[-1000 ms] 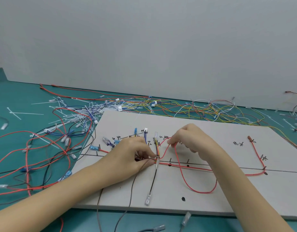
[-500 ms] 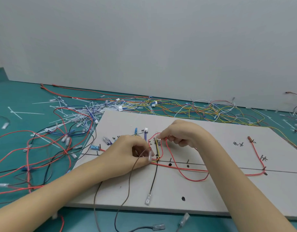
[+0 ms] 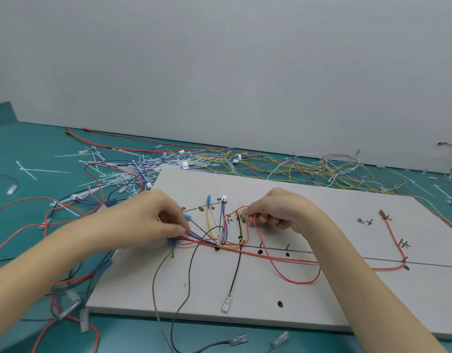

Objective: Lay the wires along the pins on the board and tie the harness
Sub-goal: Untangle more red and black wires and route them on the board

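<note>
Head view: a grey board (image 3: 308, 207) lies on a green table (image 3: 28, 138), both hands working near the board's middle.
Left hand (image 3: 146, 222): fingertips pinched on the gathered blue and dark wires (image 3: 194, 235) where they fan in beside a blue terminal (image 3: 188, 217); grasping, not slack.
Right hand (image 3: 280, 212): fingers curled, pinching the red wire (image 3: 291, 276) at its upper bend, just beside a clear terminal (image 3: 240, 207).
Red wire, course: from the pinch it drops into a loose loop toward the near edge, then runs right along the drawn line to a far marker, where another red lead (image 3: 391, 233) climbs.
Trunk junction (image 3: 219, 242): yellow, blue, red and dark wires cross here in one bunch; whether a pin sits under it cannot be told.
Step in hand, judged: seating the red branch at its labelled station while the left hand keeps the bunch from shifting.
Doing it well, judged: hold the bunch flat, take the slack out of the loop gradually, keep the wire on the inked line, avoid dragging the black lead (image 3: 235, 273) sideways.
Near edge: two dark wires (image 3: 168, 289) hang off the board's front edge onto the table; likely to snag a forearm.
Open room: bare board right of the loop and along the front.
Crowding: loose cable ties (image 3: 123, 174) and a wire tangle (image 3: 308, 166) lie left of and behind the board.
</note>
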{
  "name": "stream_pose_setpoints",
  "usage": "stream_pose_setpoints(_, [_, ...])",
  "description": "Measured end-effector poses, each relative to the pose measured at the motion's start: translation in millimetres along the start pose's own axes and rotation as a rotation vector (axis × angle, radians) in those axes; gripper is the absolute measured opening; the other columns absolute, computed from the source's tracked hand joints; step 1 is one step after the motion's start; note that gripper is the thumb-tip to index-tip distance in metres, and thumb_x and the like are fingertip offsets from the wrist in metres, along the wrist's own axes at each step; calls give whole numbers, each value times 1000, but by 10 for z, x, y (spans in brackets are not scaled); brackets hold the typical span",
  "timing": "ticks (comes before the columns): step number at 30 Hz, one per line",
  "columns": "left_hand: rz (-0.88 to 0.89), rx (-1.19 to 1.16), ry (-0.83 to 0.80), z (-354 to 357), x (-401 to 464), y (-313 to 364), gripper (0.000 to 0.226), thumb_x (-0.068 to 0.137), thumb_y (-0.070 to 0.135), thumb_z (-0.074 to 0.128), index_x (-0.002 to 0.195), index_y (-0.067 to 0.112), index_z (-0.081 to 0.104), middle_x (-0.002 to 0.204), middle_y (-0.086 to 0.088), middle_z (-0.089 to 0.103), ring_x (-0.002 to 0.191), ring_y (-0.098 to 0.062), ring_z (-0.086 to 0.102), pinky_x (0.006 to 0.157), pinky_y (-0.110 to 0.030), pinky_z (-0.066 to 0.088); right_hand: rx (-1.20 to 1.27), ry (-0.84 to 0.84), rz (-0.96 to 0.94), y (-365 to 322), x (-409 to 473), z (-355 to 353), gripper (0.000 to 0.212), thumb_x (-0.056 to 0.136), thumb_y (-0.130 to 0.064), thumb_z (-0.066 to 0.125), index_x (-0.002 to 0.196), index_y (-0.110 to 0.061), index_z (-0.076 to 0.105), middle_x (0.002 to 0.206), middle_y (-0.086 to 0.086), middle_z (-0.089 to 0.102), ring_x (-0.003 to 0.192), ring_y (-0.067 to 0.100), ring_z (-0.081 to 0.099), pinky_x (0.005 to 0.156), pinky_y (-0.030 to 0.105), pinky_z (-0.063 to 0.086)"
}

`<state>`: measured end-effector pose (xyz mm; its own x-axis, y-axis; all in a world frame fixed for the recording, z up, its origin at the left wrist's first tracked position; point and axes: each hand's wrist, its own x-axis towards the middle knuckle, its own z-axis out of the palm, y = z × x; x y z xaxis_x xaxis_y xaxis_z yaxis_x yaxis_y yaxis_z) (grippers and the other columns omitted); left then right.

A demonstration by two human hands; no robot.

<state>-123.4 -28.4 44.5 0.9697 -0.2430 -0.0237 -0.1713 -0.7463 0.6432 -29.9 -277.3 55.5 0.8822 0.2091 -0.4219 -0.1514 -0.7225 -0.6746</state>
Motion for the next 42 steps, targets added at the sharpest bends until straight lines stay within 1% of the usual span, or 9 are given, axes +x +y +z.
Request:
stream_pose_setpoints(6, [104,130,28,71,-112,-64,12,84,23,73,81,35,77,83,18,64,81,-1,60,68,-10,43,115,29,-8,26,16,3,21,82,-24,75,68,-10,67,50,-3,58,34,6,35,33,14,25])
stream_pose_setpoints(9, [145,204,25,84,-168,-66,12,84,27,73,82,39,75,90,25,60,92,6,55,78,-8,38,197,53,-7,24,38,24,23,81,-21,77,63,-12,66,46,-3,59,32,3,43,33,13,27])
stream_pose_setpoints(12, [138,308,29,99,-200,-63,9,88,35,67,82,41,70,92,28,58,101,9,44,89,-17,33,247,72,-10,14,35,62,22,78,-22,80,61,-14,69,53,2,62,38,7,49,32,13,25])
stream_pose_setpoints(15, [140,304,20,100,-208,-53,10,90,32,65,83,40,67,88,23,59,98,8,46,91,-19,36,220,85,-5,-2,11,97,25,78,-29,80,59,-15,70,56,5,57,50,15,36,34,16,22])
stream_pose_setpoints(19, [137,278,17,110,-224,-48,12,91,28,63,83,37,67,84,21,60,94,5,49,88,-21,39,219,135,-6,-26,11,108,36,80,-27,79,49,-15,64,53,5,57,43,13,31,35,16,20])
stream_pose_setpoints(25, [126,135,8,91,-217,-57,18,87,18,68,80,34,71,84,19,62,83,-6,58,79,-22,46,204,139,-21,-114,28,146,21,85,-22,74,74,-5,69,48,5,61,35,9,44,32,15,24])
stream_pose_setpoints(31, [45,24,-128,53,-164,-109,23,92,19,64,80,38,67,80,16,64,76,-7,57,75,-24,47,279,64,-67,-132,2,121,11,91,-1,61,93,7,68,68,15,65,43,10,57,35,15,37])
stream_pose_setpoints(35, [55,-17,-200,10,-126,-120,27,92,18,63,80,42,67,73,18,61,70,-7,50,70,-27,43,252,47,-87,-179,-19,122,13,94,2,52,95,5,65,75,17,64,51,14,56,35,16,39])
stream_pose_setpoints(42, [59,-60,-195,3,-96,-155,25,90,19,67,83,42,70,71,18,62,69,-7,50,68,-27,42,107,94,-154,-195,11,143,10,94,2,53,91,0,62,71,13,63,42,9,53,36,15,38])
